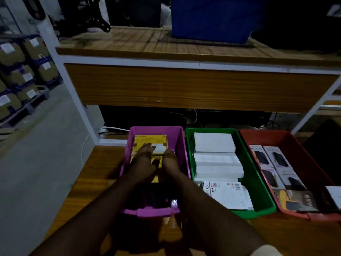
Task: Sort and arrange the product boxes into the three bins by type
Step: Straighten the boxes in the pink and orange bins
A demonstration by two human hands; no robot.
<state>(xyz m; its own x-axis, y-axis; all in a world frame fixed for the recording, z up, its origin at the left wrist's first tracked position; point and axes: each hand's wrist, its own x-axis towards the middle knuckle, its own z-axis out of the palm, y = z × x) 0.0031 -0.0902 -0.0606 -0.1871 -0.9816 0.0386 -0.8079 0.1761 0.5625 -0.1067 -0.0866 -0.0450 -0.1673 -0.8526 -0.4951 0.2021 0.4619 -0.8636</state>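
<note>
Three bins stand side by side on the wooden table. The purple bin on the left holds yellow boxes. My left hand lies flat on them with its fingers spread. Beside it, my right hand curls its fingers down over the right edge of a yellow box. The green bin in the middle holds plain white boxes and a printed white box. The red bin on the right holds dark phone-case boxes and a dark-and-yellow box.
A white box shows at the right edge by the red bin. Behind the bins rises a wooden bench with a blue crate on top and cables under it. Stacked cardboard cartons stand on the floor at far left.
</note>
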